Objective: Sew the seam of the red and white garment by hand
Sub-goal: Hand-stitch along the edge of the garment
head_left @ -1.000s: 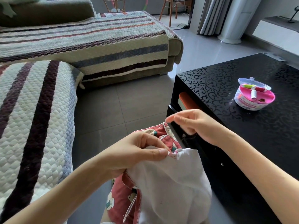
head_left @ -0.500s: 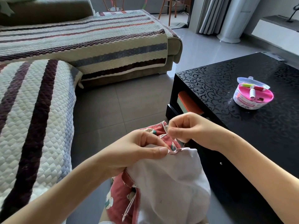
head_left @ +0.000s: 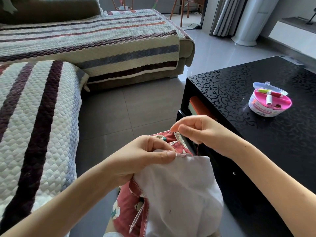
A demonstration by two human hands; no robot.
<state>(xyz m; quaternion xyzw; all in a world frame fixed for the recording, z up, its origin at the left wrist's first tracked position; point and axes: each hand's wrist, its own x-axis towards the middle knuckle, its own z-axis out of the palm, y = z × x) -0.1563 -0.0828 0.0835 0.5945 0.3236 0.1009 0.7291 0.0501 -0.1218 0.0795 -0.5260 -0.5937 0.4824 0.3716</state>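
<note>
The red and white garment [head_left: 177, 190] hangs bunched in front of me, white cloth facing up and red flowered cloth at its upper edge and lower left. My left hand [head_left: 143, 158] pinches the seam edge between thumb and forefinger. My right hand [head_left: 200, 132] is just above and right of the seam, with thumb and forefinger pinched together, apparently on a needle too small to see. A thin red thread [head_left: 197, 148] runs from that hand down to the seam.
A black patterned table [head_left: 273, 134] stands at the right, with a round pink sewing kit [head_left: 269, 101] holding thread spools on it. A striped quilted sofa [head_left: 42, 117] fills the left and back. Grey tiled floor [head_left: 128, 113] lies between them.
My right hand dipped to the seam and has risen slightly again, its forefinger now lifted. My left hand kept its pinch on the seam.
</note>
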